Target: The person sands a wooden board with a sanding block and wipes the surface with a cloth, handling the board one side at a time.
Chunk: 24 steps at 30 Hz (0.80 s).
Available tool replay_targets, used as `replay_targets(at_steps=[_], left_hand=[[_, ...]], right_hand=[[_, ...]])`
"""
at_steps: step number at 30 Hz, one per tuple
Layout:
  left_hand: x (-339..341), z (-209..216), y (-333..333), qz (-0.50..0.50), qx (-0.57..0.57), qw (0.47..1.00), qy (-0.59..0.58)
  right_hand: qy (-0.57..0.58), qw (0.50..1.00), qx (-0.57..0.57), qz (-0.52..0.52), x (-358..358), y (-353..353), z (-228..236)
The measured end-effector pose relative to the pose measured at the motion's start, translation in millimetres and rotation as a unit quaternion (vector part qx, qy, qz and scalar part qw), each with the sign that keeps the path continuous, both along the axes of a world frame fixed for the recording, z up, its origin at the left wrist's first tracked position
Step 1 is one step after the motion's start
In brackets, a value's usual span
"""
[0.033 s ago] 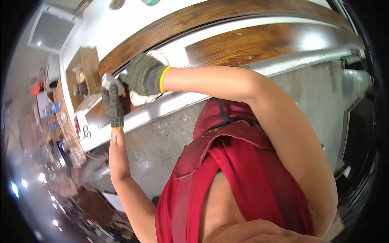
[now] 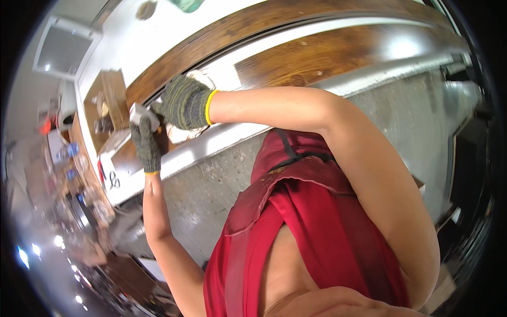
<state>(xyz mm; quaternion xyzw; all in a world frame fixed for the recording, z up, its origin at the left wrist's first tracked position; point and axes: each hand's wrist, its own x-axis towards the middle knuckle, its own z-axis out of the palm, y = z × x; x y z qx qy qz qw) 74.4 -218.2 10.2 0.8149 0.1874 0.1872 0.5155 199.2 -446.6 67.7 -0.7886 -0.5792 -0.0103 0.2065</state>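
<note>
My left hand (image 2: 146,145), in a dark green knitted glove, grips a small white block-shaped piece (image 2: 141,115) at the left end of a brown wood-grain board (image 2: 124,153). Its fingers lie along the near side of the piece. My right hand (image 2: 186,103), in a matching glove with a yellow cuff, is closed just right of the piece. Its fingertips point towards the piece, and whatever they hold is hidden. Crumpled white cloth (image 2: 185,133) shows under and beside the right hand.
Long wood-grain boards (image 2: 311,55) lie along the white table. An open cardboard box (image 2: 108,98) stands left of my hands, with scissors (image 2: 113,179) near the table corner. Farther back are a green object (image 2: 187,4) and a roll-like object (image 2: 146,10). Grey floor (image 2: 211,169) lies below.
The whole view has shifted slightly. Both hands keep the same place at the white piece.
</note>
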Motion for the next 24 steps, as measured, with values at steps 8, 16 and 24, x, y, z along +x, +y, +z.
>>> replay_targets(at_steps=[8,16,24], left_hand=[[-4,17,-3,-0.066,-0.029,0.997,0.010],[25,21,-45,-0.139,0.022,0.990,-0.002],[65,-6,-86,-0.276,0.084,0.957,0.006]], right_hand=[[-0.082,0.962,0.046,-0.258,89,-228,-70],[-0.191,0.898,-0.019,-0.396,103,-361,-51],[-0.131,0.937,0.206,-0.250,68,-260,-78]])
